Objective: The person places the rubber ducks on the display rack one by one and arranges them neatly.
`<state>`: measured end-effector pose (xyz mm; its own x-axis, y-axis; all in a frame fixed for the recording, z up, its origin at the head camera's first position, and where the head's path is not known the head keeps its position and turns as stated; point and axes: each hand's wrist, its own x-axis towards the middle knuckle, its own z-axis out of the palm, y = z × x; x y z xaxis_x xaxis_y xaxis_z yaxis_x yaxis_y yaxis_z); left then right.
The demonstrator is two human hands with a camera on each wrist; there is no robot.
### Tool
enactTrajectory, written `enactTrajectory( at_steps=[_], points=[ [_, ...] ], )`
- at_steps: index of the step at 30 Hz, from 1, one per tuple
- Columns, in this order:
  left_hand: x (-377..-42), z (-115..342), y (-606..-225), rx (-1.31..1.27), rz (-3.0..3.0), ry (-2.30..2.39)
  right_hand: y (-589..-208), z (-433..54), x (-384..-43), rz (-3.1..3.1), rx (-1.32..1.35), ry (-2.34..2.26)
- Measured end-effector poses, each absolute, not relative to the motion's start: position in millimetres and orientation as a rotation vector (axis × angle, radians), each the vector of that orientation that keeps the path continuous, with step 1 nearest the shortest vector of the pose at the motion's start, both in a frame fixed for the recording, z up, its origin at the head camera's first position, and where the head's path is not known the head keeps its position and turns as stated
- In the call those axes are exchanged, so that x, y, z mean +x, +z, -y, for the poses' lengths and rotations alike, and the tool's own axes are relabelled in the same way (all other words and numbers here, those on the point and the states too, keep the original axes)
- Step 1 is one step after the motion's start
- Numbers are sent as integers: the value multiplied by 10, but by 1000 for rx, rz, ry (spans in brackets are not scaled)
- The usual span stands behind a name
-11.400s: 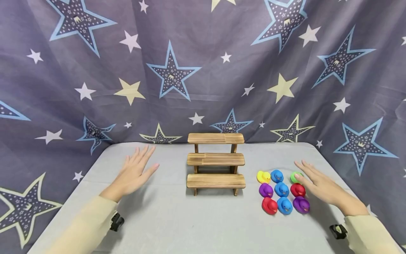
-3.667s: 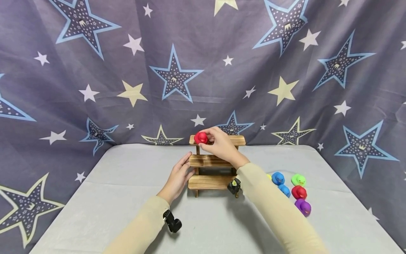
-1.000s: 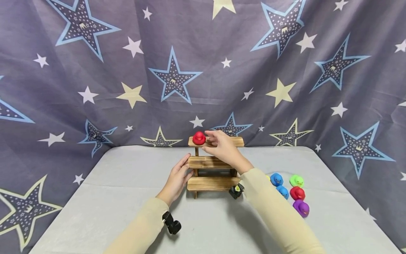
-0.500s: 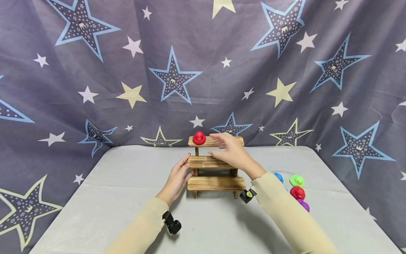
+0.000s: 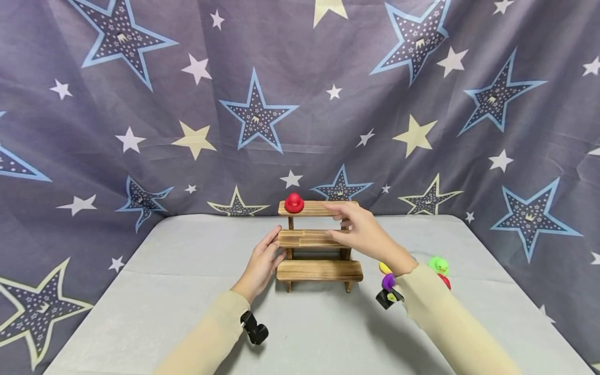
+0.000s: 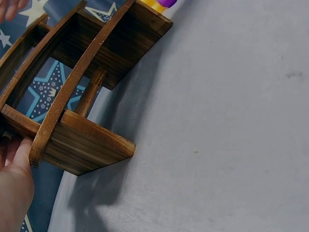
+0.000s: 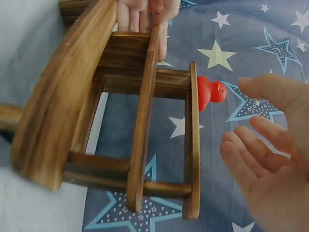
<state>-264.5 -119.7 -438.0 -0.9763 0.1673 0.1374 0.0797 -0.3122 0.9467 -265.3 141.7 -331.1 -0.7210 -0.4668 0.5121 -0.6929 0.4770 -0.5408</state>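
The relation that seems to count most is sideways: the loose ducks sit on the bench (image 5: 309, 333) to the right of the rack (image 5: 319, 271), on the right hand's side, so the right hand (image 5: 364, 230) is clearly the nearer one to them. The rack's long axis runs left to right between the hands, its three tiers stepping up toward the back. The right hand is up at the rack's right end, thumb and fingers spread apart with nothing between them; the right wrist view shows a gap between its fingertips and the wood. The left hand (image 5: 260, 264) holds the left end of the rack's middle tier (image 5: 304, 238), with fingers on both faces of the board.

The red duck (image 5: 294, 203) sits upright at the left end of the rack's top tier (image 5: 314, 209), touched by neither hand. It is a plain, rounded toy with a small round head, and the right wrist view shows a dark eye on it. To the right of the rack, partly covered by the right sleeve (image 5: 450, 317), are a yellow duck (image 5: 385, 267), a purple duck (image 5: 388, 282), a green duck (image 5: 438, 265) and a second red duck (image 5: 445, 282); any others there are hidden. The rack itself is brown wood with darker streaks and rounded corners, standing upright on its legs
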Motion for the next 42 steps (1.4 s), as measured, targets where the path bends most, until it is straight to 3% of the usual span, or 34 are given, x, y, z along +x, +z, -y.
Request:
enactTrajectory(
  at_steps=[42],
  points=[
    [-2688,1193,-4436,340,-1807,2478,-4028,-2767,-1988,2702,897,934]
  ],
)
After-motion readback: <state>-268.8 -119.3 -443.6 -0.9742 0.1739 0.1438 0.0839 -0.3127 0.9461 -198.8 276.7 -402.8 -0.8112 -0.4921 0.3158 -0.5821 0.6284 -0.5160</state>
